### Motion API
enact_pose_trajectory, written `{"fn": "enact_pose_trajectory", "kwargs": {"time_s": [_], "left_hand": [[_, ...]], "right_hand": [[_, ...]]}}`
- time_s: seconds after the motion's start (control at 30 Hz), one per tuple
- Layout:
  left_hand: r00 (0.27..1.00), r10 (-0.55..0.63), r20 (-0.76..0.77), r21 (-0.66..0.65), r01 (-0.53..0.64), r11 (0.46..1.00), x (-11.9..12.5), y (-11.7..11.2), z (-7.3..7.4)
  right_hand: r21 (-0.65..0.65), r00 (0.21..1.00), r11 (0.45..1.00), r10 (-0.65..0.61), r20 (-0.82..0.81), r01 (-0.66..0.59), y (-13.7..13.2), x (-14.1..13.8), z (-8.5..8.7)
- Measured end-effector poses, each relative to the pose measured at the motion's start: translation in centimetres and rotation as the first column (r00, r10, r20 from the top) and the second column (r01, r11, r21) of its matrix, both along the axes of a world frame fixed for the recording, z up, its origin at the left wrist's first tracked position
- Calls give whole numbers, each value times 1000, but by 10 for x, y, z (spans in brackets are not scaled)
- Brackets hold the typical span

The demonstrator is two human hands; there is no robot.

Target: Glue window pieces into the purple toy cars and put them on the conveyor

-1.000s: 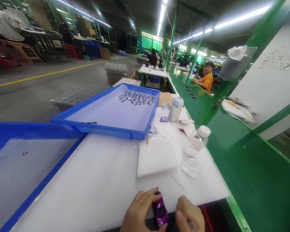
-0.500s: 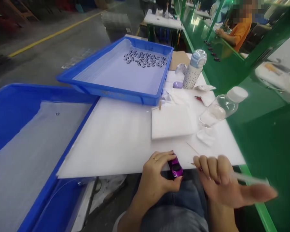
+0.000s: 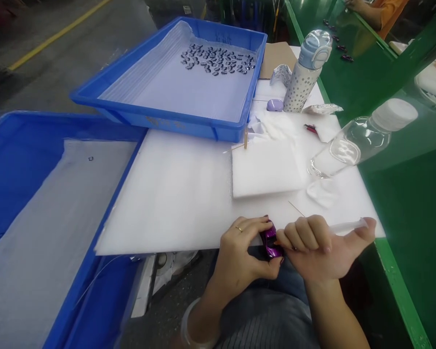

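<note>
A purple toy car (image 3: 272,246) is gripped between the thumb and fingers of my left hand (image 3: 241,254), at the table's near edge above my lap. My right hand (image 3: 316,242) is closed around a thin translucent syringe-like tube (image 3: 347,226); its thumb stretches out to the tube's far end. The curled fingers of that hand are right up against the car's side. Whatever tip comes out of the tube is hard to make out there. Beyond my hands, a white foam pad (image 3: 267,169) lies on the white table sheet (image 3: 167,203).
A blue tray (image 3: 160,118) with several small dark shiny parts (image 3: 218,60) stands at the back. Another blue tray (image 3: 29,128) is at left. On the right are a clear bottle (image 3: 363,140), a dotted flask (image 3: 305,72) and a green conveyor (image 3: 414,194). Someone's orange sleeve (image 3: 390,14) shows beyond.
My right hand has moved left and up, bringing its fingers from beside the toy car to against it. The left hand keeps hold of the car. The camera view has tilted down.
</note>
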State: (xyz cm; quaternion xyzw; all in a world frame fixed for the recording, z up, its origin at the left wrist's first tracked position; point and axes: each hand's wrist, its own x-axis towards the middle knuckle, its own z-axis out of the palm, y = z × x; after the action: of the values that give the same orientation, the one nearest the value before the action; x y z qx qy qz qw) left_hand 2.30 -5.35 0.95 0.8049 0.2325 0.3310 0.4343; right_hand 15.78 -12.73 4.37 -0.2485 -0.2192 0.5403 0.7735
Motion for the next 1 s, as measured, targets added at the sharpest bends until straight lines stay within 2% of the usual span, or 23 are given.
{"fn": "enact_pose_trajectory", "kwargs": {"time_s": [0.17, 0.37, 0.73, 1.0], "left_hand": [[1000, -2, 5, 12, 2, 1000, 0, 0, -1], [1000, -5, -2, 20, 5, 1000, 0, 1, -2], [1000, -17, -15, 4, 17, 1000, 0, 0, 1], [1000, -14, -3, 6, 14, 1000, -1, 0, -1]], "right_hand": [[-34, 1000, 999, -8, 7, 8, 0, -1, 0], [-7, 998, 1000, -3, 57, 4, -2, -2, 0], [-34, 979, 996, -74, 191, 82, 0, -5, 2], [18, 889, 983, -174, 423, 184, -8, -17, -4]]}}
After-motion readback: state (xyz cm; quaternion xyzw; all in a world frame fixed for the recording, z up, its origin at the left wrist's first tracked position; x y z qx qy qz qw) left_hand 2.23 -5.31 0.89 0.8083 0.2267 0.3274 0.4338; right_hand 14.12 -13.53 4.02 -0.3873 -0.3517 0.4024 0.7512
